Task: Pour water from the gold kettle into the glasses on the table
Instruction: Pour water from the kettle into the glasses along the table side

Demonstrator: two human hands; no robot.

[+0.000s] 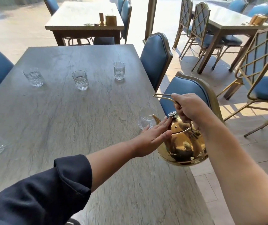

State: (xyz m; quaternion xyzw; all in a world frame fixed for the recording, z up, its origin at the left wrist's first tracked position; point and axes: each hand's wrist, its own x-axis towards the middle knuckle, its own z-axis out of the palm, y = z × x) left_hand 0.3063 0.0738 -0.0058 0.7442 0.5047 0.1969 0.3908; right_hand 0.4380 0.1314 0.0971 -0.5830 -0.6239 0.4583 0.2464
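Over the right edge of the counter (pixel 65 119) the gold kettle (pixel 183 146) hangs tilted, its curved spout (pixel 155 118) at the nearest glass (pixel 144 118), seemingly to pour; the right hand (pixel 186 108) curls its fingers round the thin wire handle (pixel 164 96), bearing the weight; the left hand (pixel 152 137) lays straight, pressed-together fingers against the lid (pixel 177 127) by its knob (pixel 172 114), probably to keep it seated; the kettle is polished, bulbous metal; the other glasses (pixel 80 80) are cut-patterned tumblers standing apart on grey, grained stone.

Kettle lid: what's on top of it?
The left hand lays straight fingers on the lid, fingertips at the knob. The right hand grips the handle above. The lid under those fingers is hidden.
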